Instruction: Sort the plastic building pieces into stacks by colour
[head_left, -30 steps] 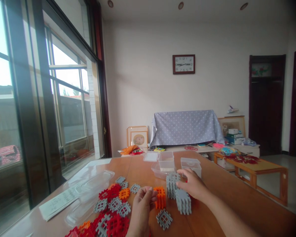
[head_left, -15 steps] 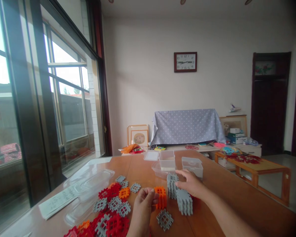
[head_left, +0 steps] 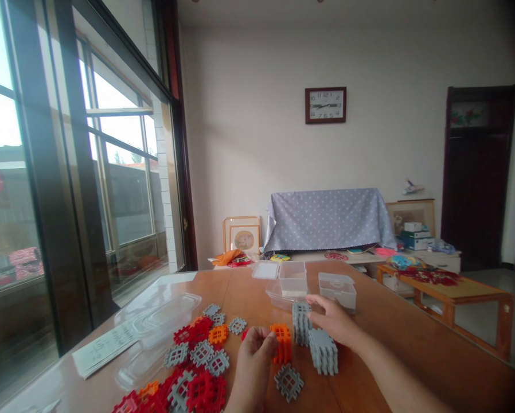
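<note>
My left hand (head_left: pixel 254 355) is closed in a pinch just left of a standing row of orange lattice blocks (head_left: pixel 281 343). A bit of red shows behind its fingers, but what they hold is hidden. My right hand (head_left: pixel 332 321) has thumb and forefinger at the upper right corner of an upright grey block stack (head_left: pixel 301 326), gripping it. A second grey block stack (head_left: pixel 323 353) stands below that hand. One loose grey lattice block (head_left: pixel 289 382) lies in front of the orange row.
A pile of red blocks (head_left: pixel 206 393) with grey and orange ones lies at left front. Clear plastic boxes (head_left: pixel 292 280) and another clear box (head_left: pixel 337 291) stand farther back. Clear lids (head_left: pixel 167 315) and a paper stack (head_left: pixel 106 347) are at the left.
The view has shifted slightly. My left hand has turned a little, and a bit of red now shows behind its fingers. My right hand stays at the grey stack.
</note>
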The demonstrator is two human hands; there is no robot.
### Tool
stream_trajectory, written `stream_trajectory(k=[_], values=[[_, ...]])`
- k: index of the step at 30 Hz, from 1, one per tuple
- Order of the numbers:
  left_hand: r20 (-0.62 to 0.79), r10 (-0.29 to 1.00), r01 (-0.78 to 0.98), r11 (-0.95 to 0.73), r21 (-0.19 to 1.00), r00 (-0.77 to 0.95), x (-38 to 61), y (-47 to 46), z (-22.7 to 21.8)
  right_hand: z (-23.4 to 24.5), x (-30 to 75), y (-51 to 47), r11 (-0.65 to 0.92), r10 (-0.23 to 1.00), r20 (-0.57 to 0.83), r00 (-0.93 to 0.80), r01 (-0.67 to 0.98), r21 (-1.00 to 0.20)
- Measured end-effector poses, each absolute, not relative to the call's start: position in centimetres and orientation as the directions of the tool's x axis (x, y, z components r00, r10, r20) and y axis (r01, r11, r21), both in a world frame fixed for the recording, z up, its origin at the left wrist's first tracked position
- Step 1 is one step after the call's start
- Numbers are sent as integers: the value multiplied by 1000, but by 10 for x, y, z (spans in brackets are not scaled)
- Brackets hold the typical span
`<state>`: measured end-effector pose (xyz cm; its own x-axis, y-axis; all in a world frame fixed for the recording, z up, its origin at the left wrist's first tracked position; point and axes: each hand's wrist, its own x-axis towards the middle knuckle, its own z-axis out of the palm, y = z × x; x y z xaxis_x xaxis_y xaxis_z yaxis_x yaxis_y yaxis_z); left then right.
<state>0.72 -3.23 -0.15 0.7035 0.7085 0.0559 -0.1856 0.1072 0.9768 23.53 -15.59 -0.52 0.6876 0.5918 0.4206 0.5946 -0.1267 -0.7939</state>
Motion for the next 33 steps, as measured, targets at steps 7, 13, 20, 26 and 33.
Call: stream_trajectory(k=[7, 13, 20, 26, 33], values=[[186, 707, -112, -150, 982, 682, 9, -28, -10, -2, 231, -159, -104, 557, 468, 686, 617, -780], [185, 577, 314, -654, 688, 796, -4, -46, -4, 7, 201, -166, -49, 468, 531, 706, 620, -783], [197, 489, 301, -756, 582, 850, -7, -53, -12, 5, 154, -167, 74, 472, 589, 656, 636, -768], [85, 592, 55, -215, 975, 801, -1, -49, -7, 2, 144, -172, 123, 502, 590, 632, 624, -772], [-172, 487, -215, 640, 737, 856, -3, -46, 11, 3, 132, -171, 143, 652, 446, 613, 478, -867]])
